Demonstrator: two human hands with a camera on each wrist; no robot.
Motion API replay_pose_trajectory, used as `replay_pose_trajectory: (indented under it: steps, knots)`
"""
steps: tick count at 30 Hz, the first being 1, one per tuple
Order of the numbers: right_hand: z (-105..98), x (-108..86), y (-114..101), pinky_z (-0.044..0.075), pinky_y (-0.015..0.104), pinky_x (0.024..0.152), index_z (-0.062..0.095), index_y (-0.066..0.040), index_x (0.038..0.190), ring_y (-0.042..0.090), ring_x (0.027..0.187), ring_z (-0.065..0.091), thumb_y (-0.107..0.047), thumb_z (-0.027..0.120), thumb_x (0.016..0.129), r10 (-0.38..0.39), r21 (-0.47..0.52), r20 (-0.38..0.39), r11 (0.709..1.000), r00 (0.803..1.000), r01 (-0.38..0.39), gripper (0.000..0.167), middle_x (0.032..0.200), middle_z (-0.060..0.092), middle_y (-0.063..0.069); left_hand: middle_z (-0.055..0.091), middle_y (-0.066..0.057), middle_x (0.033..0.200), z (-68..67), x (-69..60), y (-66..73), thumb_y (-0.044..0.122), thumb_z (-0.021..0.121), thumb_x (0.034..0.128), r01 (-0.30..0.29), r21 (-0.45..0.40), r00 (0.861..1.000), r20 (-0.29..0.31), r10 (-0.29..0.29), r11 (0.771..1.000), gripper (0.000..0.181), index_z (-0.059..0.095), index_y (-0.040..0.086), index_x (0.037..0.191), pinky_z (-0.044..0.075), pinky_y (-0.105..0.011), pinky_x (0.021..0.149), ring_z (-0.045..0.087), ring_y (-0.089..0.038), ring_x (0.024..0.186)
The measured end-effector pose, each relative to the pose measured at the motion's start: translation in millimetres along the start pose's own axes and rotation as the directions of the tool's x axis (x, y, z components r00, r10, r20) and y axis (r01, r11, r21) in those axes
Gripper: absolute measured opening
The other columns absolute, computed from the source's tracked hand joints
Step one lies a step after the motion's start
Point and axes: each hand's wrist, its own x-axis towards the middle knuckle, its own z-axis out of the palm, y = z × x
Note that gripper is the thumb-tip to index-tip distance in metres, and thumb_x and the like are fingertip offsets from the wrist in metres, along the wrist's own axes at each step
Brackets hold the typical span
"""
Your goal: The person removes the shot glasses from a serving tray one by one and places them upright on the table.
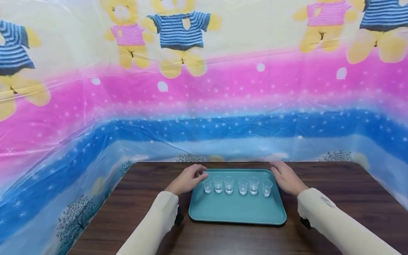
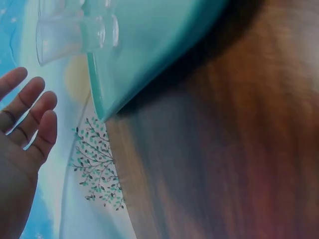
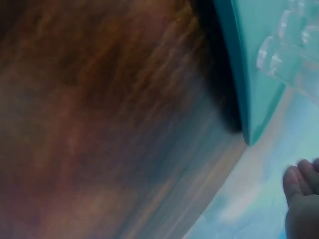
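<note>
A teal tray (image 1: 236, 210) lies on the table with several small clear cups in a row across it, a gap in the middle of the row. My left hand (image 1: 188, 179) is at the tray's far left corner, beside the leftmost cup (image 1: 207, 186), fingers loosely bent and holding nothing. In the left wrist view that hand (image 2: 25, 124) has its fingers spread apart from a cup (image 2: 70, 37). My right hand (image 1: 288, 178) is by the tray's far right corner, near the rightmost cup (image 1: 266, 188); in the right wrist view only part of the hand (image 3: 303, 199) shows.
The dark wooden table (image 1: 140, 212) extends on both sides of the tray and in front of it. Behind the table hangs a printed curtain (image 1: 223, 95) with bears, snowflakes and trees, which also runs along the left and right sides.
</note>
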Motion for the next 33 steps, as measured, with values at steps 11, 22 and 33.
replay_pose_trajectory:
  steps: [11,22,33]
  knots:
    - [0,-36.6,23,0.051,0.038,0.073,0.06,0.003,0.121,0.023,0.093,0.059,-0.003,0.063,0.089,0.034,0.002,0.138,0.999,0.99,-0.035,0.033,0.104,0.057,0.008,0.054,-0.008,0.102,13.1,-11.6,-6.0,0.03,0.059,0.0946,-0.091,0.046,0.996,0.013,0.091,0.995,0.037,0.057,0.007,0.123,0.044,-0.034,0.068,0.052,-0.021,0.082]
    - [-1,-40.2,24,0.051,0.038,0.073,0.059,0.003,0.123,0.027,0.097,0.059,-0.004,0.065,0.088,0.059,0.034,0.156,0.997,0.986,-0.065,0.036,0.109,0.059,0.011,0.053,-0.009,0.107,17.5,-11.2,-8.3,0.021,0.061,0.0935,-0.098,0.071,0.995,0.009,0.097,0.993,0.034,0.056,0.004,0.123,0.046,-0.031,0.07,0.052,-0.018,0.087]
    - [2,-34.3,24,0.051,0.041,0.076,0.059,0.003,0.123,0.028,0.099,0.059,-0.002,0.066,0.087,0.171,0.058,0.188,0.981,0.967,-0.185,0.037,0.11,0.061,0.011,0.054,-0.009,0.106,16.6,-10.1,-10.4,0.02,0.062,0.0929,-0.084,0.047,0.996,-0.027,0.085,0.995,0.03,0.057,0.004,0.118,0.046,-0.03,0.069,0.053,-0.02,0.086]
